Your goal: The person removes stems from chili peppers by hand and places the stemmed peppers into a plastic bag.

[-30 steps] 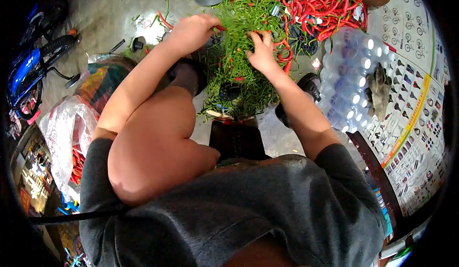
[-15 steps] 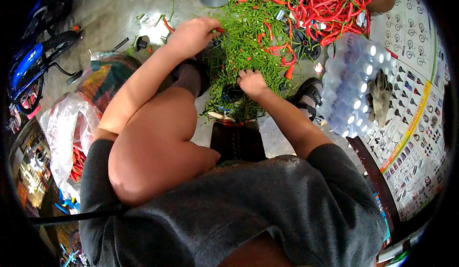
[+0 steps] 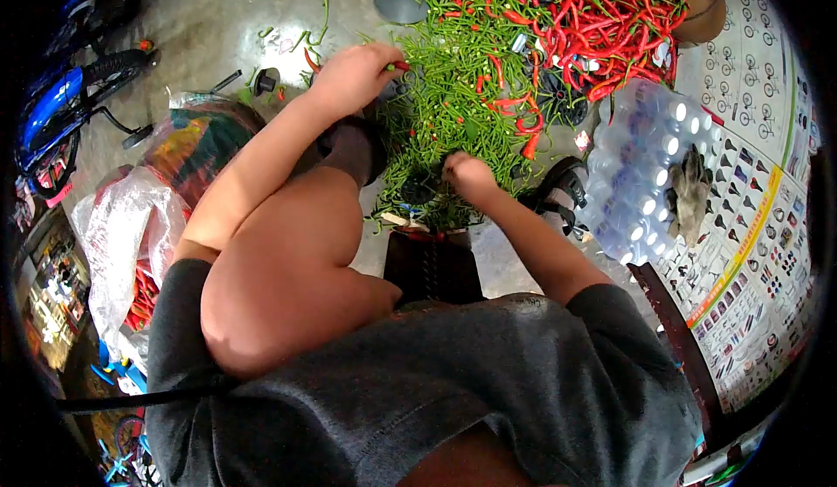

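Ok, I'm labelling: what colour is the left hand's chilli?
The chilli is red, with some green, in the head view.

Slim green stalks (image 3: pixel 445 95) covered the middle of the grey floor (image 3: pixel 209 16); red chillies (image 3: pixel 602 25) heaped toward its far right corner, 1 bottle pack (image 3: pixel 632 169) by its right edge, 1 plastic bag (image 3: pixel 118 252) near its left.

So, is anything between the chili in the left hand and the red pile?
Yes, the green pile lies between the chili and the red pile, with a small pale thing near the red edge. Both look low, so the left hand could probably pass over.
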Action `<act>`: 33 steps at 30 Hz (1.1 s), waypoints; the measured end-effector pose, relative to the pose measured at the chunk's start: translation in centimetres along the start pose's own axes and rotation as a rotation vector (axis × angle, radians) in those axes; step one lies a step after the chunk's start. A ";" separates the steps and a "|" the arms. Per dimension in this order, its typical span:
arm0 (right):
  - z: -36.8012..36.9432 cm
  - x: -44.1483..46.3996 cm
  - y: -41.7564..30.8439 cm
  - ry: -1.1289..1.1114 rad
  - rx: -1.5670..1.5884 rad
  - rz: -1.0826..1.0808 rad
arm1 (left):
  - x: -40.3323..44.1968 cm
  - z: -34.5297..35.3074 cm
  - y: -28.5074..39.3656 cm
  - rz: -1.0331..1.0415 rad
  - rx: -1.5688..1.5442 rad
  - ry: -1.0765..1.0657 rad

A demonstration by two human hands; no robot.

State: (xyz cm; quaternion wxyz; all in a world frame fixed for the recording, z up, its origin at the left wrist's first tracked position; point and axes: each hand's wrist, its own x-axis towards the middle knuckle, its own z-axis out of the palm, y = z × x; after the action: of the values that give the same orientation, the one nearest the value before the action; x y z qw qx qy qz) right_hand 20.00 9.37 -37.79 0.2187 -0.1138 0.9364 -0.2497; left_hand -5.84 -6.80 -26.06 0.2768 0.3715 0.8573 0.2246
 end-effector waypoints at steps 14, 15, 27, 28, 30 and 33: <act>-10.6 3.3 0.2 0.288 2.018 0.472 | 0.4 2.7 0.0 -0.074 -0.405 -0.089; -10.6 3.3 0.1 0.286 2.015 0.437 | 0.4 3.0 0.1 -0.074 -0.468 -0.147; -11.2 3.9 -0.7 0.130 1.595 0.388 | 0.0 3.9 1.5 -0.017 -0.639 -0.494; -10.6 3.8 -0.2 0.121 1.501 0.405 | 0.1 3.8 1.5 -0.009 -0.636 -0.496; -9.7 3.1 1.6 0.354 1.014 0.388 | 0.2 3.2 1.7 -0.057 -0.455 -0.472; -9.9 1.5 4.7 0.651 0.188 0.575 | 0.2 3.5 1.3 -0.093 -0.393 -0.414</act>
State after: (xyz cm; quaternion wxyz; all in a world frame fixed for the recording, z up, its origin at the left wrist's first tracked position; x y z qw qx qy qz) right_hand 13.60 17.05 -32.98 -0.0176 0.2564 0.9233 -0.2855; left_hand -2.99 -5.21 -27.97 0.5228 0.3088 0.7386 0.2929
